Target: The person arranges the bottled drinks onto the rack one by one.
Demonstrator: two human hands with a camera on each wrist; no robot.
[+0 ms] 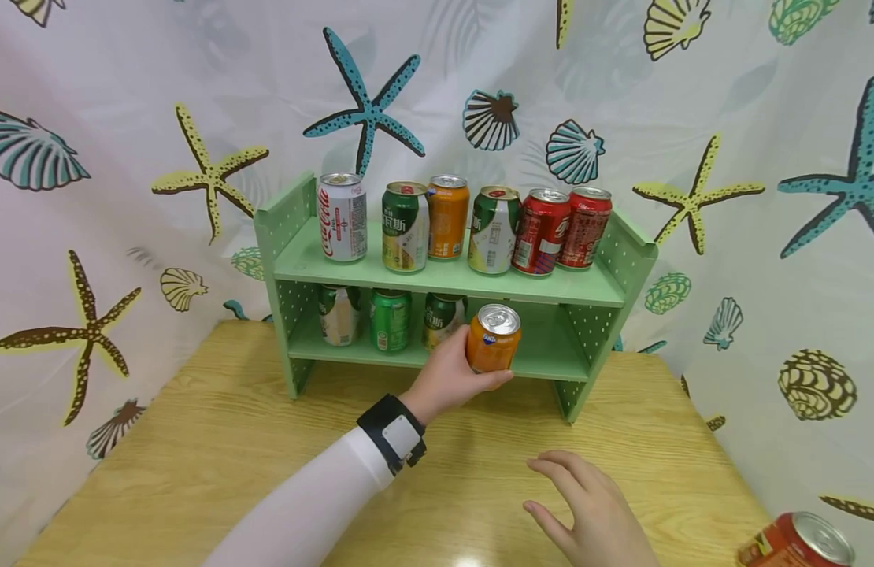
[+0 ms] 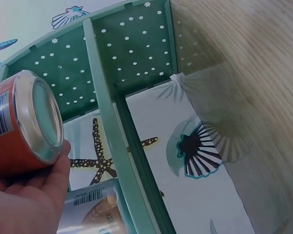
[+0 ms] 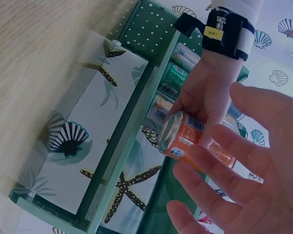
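Observation:
My left hand (image 1: 454, 379) grips an orange Fanta can (image 1: 492, 346) upright, fingers and thumb around its side, in front of the lower shelf. The can's silver bottom (image 2: 48, 119) shows in the left wrist view. Just left of it on the lower shelf (image 1: 550, 358) stand a green-and-white can (image 1: 441, 319), a bright green can (image 1: 390, 321) and another green-and-white can (image 1: 338, 315). My right hand (image 1: 593, 508) is over the table at the lower right, holding nothing, its fingers spread and slightly bent.
The green two-tier rack (image 1: 444, 285) stands on the wooden table (image 1: 267, 457) against a patterned curtain. On its upper shelf are a white Coca-Cola can (image 1: 342, 218), red cans (image 1: 543, 234), another orange can (image 1: 447, 216) and green-and-white cans. A red can (image 1: 794, 542) sits at the lower right corner.

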